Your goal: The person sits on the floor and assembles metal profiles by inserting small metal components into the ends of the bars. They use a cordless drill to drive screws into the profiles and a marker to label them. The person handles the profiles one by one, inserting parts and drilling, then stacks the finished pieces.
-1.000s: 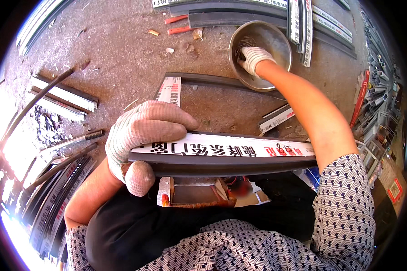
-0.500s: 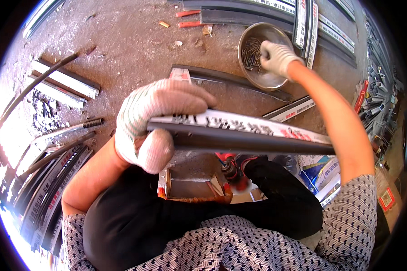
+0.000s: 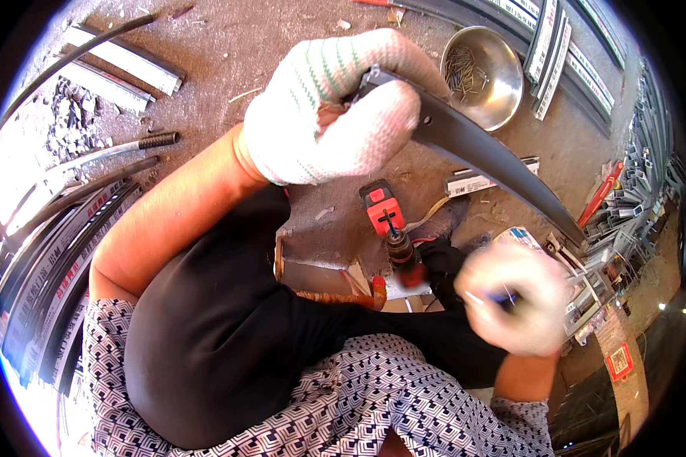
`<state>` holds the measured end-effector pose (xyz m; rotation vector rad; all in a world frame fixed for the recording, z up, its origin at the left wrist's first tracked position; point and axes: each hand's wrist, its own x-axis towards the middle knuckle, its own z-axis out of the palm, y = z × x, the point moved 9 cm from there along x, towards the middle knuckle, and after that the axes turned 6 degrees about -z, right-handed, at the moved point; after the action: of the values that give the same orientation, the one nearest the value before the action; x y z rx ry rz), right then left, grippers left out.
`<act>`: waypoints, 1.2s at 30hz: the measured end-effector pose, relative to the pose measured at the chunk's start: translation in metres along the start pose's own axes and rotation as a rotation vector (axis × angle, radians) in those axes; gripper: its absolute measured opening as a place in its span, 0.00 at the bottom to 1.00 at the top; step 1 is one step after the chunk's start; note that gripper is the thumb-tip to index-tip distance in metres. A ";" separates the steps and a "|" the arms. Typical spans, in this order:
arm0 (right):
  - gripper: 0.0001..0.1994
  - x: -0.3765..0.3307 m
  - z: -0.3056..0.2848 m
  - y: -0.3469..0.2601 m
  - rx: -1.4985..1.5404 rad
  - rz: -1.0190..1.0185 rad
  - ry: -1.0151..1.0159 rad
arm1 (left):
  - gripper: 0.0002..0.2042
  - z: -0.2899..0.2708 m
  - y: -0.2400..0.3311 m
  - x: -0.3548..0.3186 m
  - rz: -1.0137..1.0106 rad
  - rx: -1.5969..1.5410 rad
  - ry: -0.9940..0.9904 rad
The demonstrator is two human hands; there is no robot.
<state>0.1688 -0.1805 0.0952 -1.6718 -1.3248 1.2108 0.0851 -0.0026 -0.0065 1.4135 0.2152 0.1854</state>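
My left hand (image 3: 343, 107), in a white knitted glove, is closed around one end of a long dark grey metal profile (image 3: 480, 156). The profile slants down to the right, and a small hole shows near the held end. My right hand (image 3: 514, 297), gloved too, is blurred by motion beside my right thigh. Its fingers are curled, and a thin pale sliver, apparently a screw (image 3: 474, 298), sticks out from them. Past the profile stands a round steel bowl (image 3: 503, 84) with many screws (image 3: 463, 72) in it.
A red and black cordless drill (image 3: 400, 247) stands in front of my lap, next to an open box (image 3: 312, 278). Profiles lie stacked at the left (image 3: 61, 282) and far right (image 3: 537, 53). Cut metal pieces (image 3: 648, 175) pile up along the right, near a red-handled tool (image 3: 602, 190).
My right hand has left the bowl and come back toward my body. My left hand has moved up and right, turning the profile so its plain dark face shows.
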 end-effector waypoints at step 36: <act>0.08 0.022 0.105 0.135 -0.193 0.417 -0.175 | 0.17 -0.003 0.000 0.001 0.178 -0.164 0.044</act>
<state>0.1168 -0.1980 -0.0689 -2.0940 -1.2651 1.5353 0.0855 0.0009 -0.0066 1.2654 0.1070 0.3728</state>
